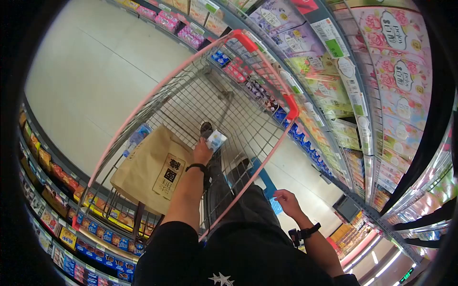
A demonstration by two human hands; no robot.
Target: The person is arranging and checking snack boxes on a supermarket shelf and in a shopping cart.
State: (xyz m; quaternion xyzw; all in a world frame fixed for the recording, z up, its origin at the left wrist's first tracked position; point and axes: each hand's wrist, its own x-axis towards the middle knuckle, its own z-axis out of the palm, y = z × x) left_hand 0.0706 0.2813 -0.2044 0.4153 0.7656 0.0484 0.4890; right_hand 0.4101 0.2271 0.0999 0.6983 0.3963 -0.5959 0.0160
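My left hand [203, 152] reaches down into the shopping cart [183, 61], its fingers closed on a small white packet [216, 141] with blue and some yellow print. A dark band circles that wrist. Beside my left forearm, a brown paper bag [143, 167] with dark printed characters leans in the cart. A clear plastic bottle [137, 138] lies against the bag's far side. My right hand [288, 204] hangs outside the cart, fingers loosely bent and apart, with nothing seen in it. Near it is a blue panel [265, 177]; a black watch is on that wrist.
Shelves of boxed and bagged goods [400, 76] with price tags rise close on the right. Another shelf with blue and yellow packs [102, 233] runs along the lower left. Pale floor tiles [90, 62] show beyond the cart. My shoes and legs are visible through the wire mesh.
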